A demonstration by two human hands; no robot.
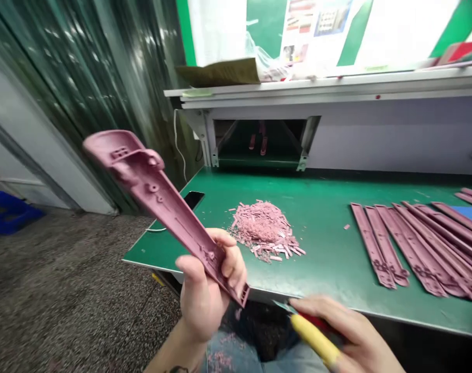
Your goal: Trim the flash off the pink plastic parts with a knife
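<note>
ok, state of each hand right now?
Left hand: closed around the lower end of a pink part.
Right hand: closed on a yellow-and-red-handled tool.

Left hand [207,303] raised, curled in grip; right hand [358,329] lower, clenched.

The left side is screened by a glossy, dark green curtain [88,72], and speckled grey floor [115,274] is seen below. The green-topped bench [325,243] is overhung by a white shelf [329,90], behind which printed sheets [332,16] are mounted on a brightly lit white-and-green panel [220,28].
</note>
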